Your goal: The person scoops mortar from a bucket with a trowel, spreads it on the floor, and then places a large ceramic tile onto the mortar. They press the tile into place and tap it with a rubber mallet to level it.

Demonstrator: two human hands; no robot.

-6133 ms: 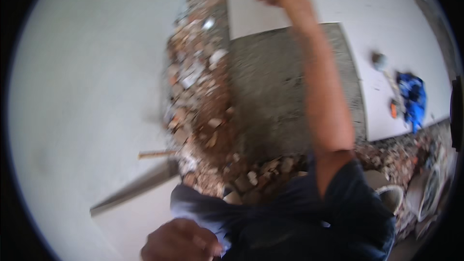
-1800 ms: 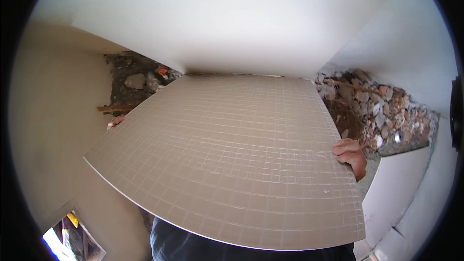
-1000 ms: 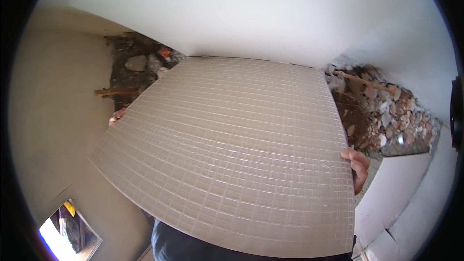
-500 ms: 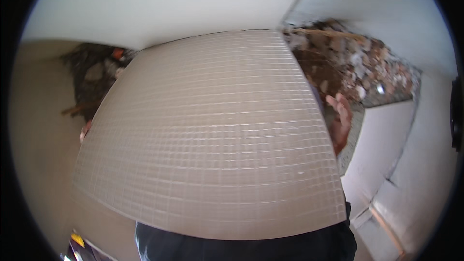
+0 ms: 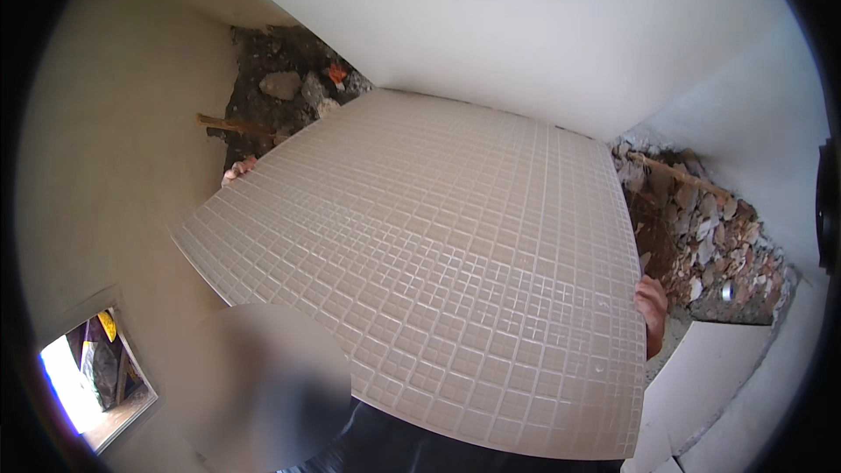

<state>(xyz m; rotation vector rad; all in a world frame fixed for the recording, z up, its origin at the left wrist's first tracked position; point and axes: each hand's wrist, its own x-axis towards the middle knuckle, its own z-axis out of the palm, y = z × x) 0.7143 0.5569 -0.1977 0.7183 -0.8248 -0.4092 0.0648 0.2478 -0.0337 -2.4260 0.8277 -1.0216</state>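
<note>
Big tile (image 5: 438, 271), beige, back side up w/ a raised grid pattern, held flat-ish and tilted betw. both hands in front of the body; it fills most of the view. Far edge runs up to a white wall (image 5: 526, 17); near edge sits over the person's dark shirt (image 5: 412, 451).

Left hand (image 5: 237, 170): only fingertips show at the tile's left edge, touching it; rest is hidden under the tile, so grip looks like holding the edge from below. Right hand (image 5: 651, 302): at the right edge, partly behind the tile, fingers curled on that edge, holding it.

Just beyond the left hand: dark rubble patch (image 5: 280, 96) w/ stones, an orange scrap (image 5: 335, 73) and a wood stick (image 5: 232, 125) lying across it, close to the fingertips. Left of that hand, a tan wall (image 5: 96, 149); lower down on it an opening (image 5: 92, 377) w/ bright light and some clutter inside, too small to tell.

Right of the right hand, near it: rubble heap (image 5: 710, 228) of broken brick and stone, w/ a thin wood strip (image 5: 679, 177) on its far side. Below the right hand, a laid white tile (image 5: 701, 385) on the floor, just beside the rubble.

Blurred grey blob (image 5: 263, 385) at lower left, overlapping the tile's near corner; can't tell what it is.
</note>
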